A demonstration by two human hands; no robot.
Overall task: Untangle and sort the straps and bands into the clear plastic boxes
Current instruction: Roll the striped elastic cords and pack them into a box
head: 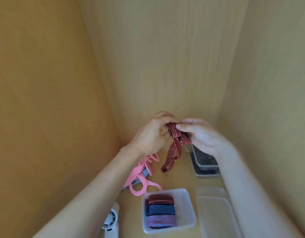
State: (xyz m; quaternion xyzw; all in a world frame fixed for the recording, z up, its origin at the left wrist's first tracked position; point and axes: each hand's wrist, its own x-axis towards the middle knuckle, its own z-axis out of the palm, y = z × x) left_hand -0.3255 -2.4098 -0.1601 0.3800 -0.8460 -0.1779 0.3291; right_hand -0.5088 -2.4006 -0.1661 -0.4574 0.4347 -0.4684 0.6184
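Above the worktop's (179, 179) far corner, the left hand (151, 134) and right hand (199, 134) together pinched a red-and-black striped band (175, 150), its loose loop hanging. Near the front edge, a clear box (191, 210) held three folded bands (160, 210); a second box (215, 212) lay partly hidden by the right forearm (247, 194).

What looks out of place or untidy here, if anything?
Only the pink bands: they lie tangled with a grey strap on the table, outside the clear box of folded bands. A thin thread seems to hang from the striped band pinched by the left hand and right hand.
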